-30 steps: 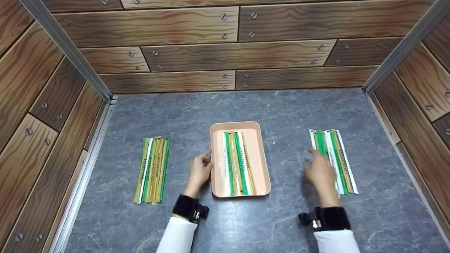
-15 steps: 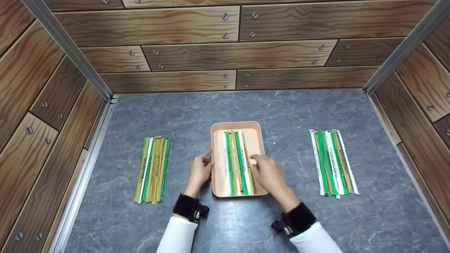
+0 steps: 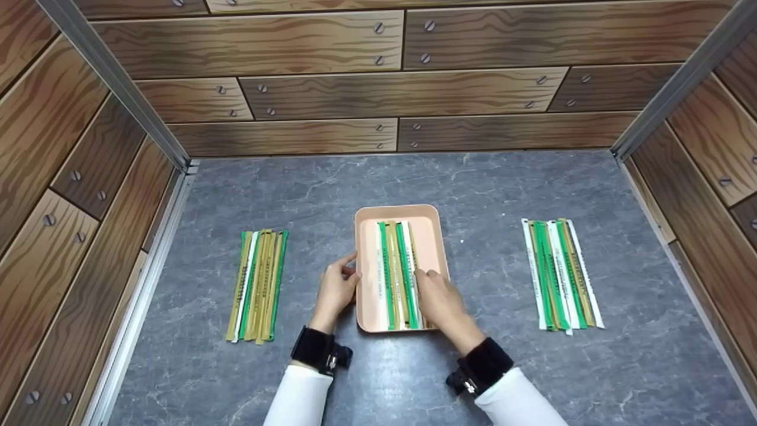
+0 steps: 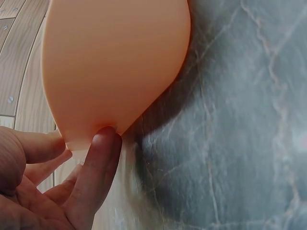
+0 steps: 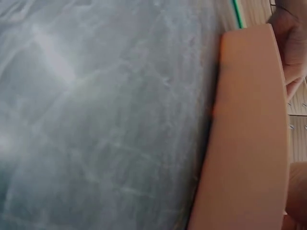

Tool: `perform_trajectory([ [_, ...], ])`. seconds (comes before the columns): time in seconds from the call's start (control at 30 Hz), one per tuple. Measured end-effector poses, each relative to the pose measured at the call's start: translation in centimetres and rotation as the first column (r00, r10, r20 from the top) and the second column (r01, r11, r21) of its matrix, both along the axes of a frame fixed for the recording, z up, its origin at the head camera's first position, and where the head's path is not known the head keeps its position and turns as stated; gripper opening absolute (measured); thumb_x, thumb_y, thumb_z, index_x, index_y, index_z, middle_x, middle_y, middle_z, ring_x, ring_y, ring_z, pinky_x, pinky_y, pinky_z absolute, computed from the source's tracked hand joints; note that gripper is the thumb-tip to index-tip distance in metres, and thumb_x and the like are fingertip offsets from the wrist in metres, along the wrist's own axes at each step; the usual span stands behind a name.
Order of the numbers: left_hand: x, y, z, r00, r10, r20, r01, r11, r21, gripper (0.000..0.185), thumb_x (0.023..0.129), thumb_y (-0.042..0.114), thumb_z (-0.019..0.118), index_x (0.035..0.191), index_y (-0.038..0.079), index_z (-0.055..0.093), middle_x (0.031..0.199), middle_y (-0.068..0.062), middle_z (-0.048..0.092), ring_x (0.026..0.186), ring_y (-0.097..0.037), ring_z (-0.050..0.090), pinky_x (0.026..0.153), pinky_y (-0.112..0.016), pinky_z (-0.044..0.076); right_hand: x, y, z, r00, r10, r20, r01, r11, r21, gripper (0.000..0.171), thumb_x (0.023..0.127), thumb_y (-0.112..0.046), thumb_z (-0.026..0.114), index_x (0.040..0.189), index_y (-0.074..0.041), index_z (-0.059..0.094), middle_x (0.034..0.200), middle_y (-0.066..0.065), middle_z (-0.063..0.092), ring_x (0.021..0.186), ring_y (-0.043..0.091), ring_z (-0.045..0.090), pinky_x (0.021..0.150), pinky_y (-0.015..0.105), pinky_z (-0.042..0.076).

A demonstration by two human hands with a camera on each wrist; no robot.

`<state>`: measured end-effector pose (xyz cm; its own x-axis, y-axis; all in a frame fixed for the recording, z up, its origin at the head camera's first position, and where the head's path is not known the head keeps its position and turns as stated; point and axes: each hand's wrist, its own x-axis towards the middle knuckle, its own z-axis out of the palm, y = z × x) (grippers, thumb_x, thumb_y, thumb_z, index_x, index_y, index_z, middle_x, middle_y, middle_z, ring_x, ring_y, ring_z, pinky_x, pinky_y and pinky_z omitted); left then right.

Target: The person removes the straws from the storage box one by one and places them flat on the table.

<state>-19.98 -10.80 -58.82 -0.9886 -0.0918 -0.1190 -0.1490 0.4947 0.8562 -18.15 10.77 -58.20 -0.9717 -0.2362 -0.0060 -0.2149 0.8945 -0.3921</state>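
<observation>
A shallow peach tray [image 3: 437, 236] stands in the middle, holding several long, thin wrapped straws [image 3: 397, 272] in green, gold and white with printed lettering. At its left side my left hand [image 3: 336, 287] pinches the rim, and in the left wrist view thumb and fingers [image 4: 98, 153] meet the wall. My right hand [image 3: 440, 299] reaches over the tray's right part, its fingertips at the rightmost gold straw [image 3: 413, 236]. The hand covers the straw's lower half, so I cannot tell whether it is gripped. Part of that hand [image 5: 297, 191] shows at the right wrist view's edge.
A bundle of similar straws [image 3: 257, 287] lies on the grey marbled table [image 3: 384, 378] to the left. Another bundle [image 3: 562, 275] lies to the right. Wood-patterned panels [image 3: 331, 94] enclose the table at the back and both sides.
My right hand has left the right bundle and swung left to the tray, then settled lower over the gold straw. The left hand has stayed at the tray's rim.
</observation>
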Motion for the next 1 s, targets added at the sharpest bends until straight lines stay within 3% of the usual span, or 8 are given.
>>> perform_trajectory([
  [0.23, 0.0, 0.0, -0.1, 1.000, 0.001, -0.008, -0.001, 1.000, -0.003, 0.045, 0.090, 0.004, 0.067, 0.135, 0.009, 0.061, 0.090, -0.010, 0.069, 0.082, -0.022, 0.068, 0.067, -0.033, 0.055, 0.1, -0.3, -0.3, 0.999, -0.026, -0.033, 0.026, 0.999, 0.017, 0.020, 0.081, 0.007, 0.061, 0.101, 0.003, 0.063, 0.082, 0.018, 0.059, 0.070, 0.033, 0.061, 0.055, 0.046, 0.054],
  [0.43, 0.0, 0.0, -0.2, 1.000, -0.007, -0.027, 0.007, 1.000, -0.006, 0.045, 0.090, 0.002, 0.067, 0.134, 0.008, 0.061, 0.089, -0.010, 0.069, 0.083, -0.023, 0.068, 0.068, -0.034, 0.055, 0.0, -0.5, -0.3, 0.999, -0.047, 0.018, 0.047, 0.999, 0.012, 0.022, 0.082, 0.008, 0.062, 0.103, 0.004, 0.062, 0.083, 0.018, 0.057, 0.068, 0.032, 0.059, 0.056, 0.044, 0.053],
  [0.63, 0.0, -0.1, -0.1, 1.000, -0.005, -0.029, 0.005, 1.000, -0.018, 0.045, 0.089, 0.002, 0.067, 0.134, 0.009, 0.062, 0.087, -0.009, 0.068, 0.080, -0.021, 0.067, 0.067, -0.033, 0.054, 0.0, -0.4, -0.3, 0.998, -0.053, 0.026, 0.053, 0.999, -0.008, 0.029, 0.075, 0.010, 0.063, 0.104, 0.006, 0.061, 0.083, 0.020, 0.057, 0.069, 0.033, 0.059, 0.057, 0.044, 0.053],
  [0.8, 0.0, -0.1, 0.0, 1.000, -0.001, -0.003, 0.001, 1.000, -0.004, 0.046, 0.090, 0.003, 0.066, 0.135, 0.010, 0.061, 0.088, -0.008, 0.067, 0.079, -0.020, 0.066, 0.064, -0.032, 0.053, 0.0, -0.3, -0.2, 0.998, -0.059, 0.034, 0.061, 0.997, -0.054, 0.041, 0.075, 0.011, 0.062, 0.116, 0.010, 0.059, 0.087, 0.023, 0.059, 0.072, 0.034, 0.061, 0.059, 0.044, 0.055],
  [1.0, 0.1, -0.1, -0.1, 0.999, -0.008, -0.044, 0.008, 1.000, -0.001, 0.045, 0.089, 0.001, 0.067, 0.133, 0.006, 0.062, 0.086, -0.009, 0.068, 0.079, -0.022, 0.066, 0.068, -0.034, 0.054, 0.1, 0.0, 1.0, 0.978, -0.130, 0.162, 0.153, 0.979, -0.134, 0.058, 0.079, 0.010, 0.060, 0.136, 0.007, 0.050, 0.102, 0.024, 0.060, 0.080, 0.032, 0.061, 0.063, 0.039, 0.056],
])
